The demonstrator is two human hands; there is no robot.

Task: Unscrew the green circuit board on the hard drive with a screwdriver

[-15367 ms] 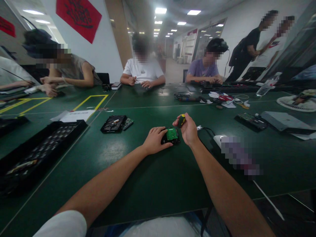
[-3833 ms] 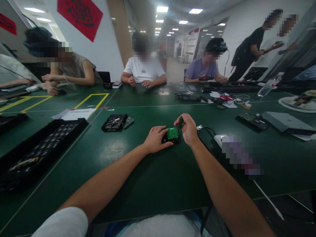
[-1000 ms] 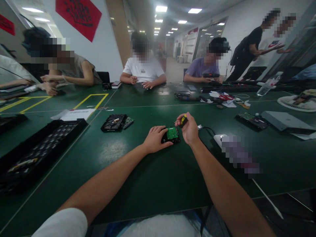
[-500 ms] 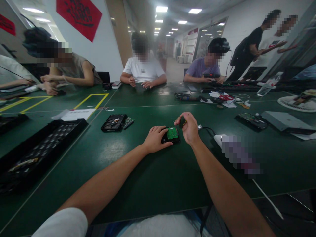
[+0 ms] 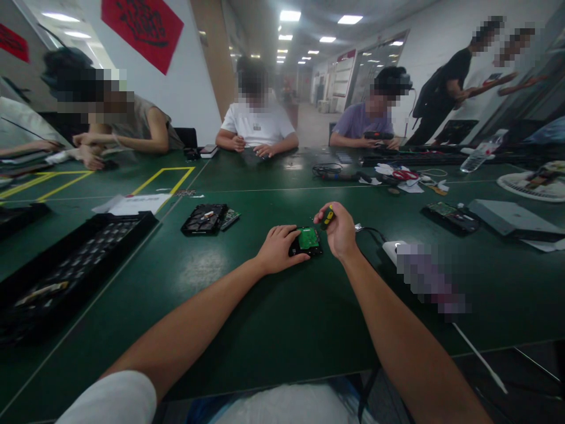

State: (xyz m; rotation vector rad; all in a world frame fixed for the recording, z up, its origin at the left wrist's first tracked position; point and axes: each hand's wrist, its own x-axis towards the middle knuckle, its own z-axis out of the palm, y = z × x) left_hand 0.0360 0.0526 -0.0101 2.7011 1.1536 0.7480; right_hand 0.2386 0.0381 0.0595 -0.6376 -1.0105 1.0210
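Note:
A small black hard drive [image 5: 314, 249] with a green circuit board on its upper face lies on the green table. My left hand [image 5: 277, 250] grips it from the left, thumb along the near edge and fingers at the far side. Just right of the drive, my right hand [image 5: 342, 231] is closed round a black and yellow screwdriver handle [image 5: 327, 217], tilted above the table. The screwdriver's shaft and tip are too small or hidden to make out.
Left of my hands lie a black drive casing [image 5: 203, 219] and a long black tray [image 5: 66, 271]. A phone-like device with a cable [image 5: 391, 250] is by my right forearm. Farther right are a grey box [image 5: 512, 218] and a bottle [image 5: 483, 151]. Several people sit opposite.
In my right hand the screwdriver handle has turned and tilted, so more of its yellow shows. My left hand and the hard drive have stayed in place.

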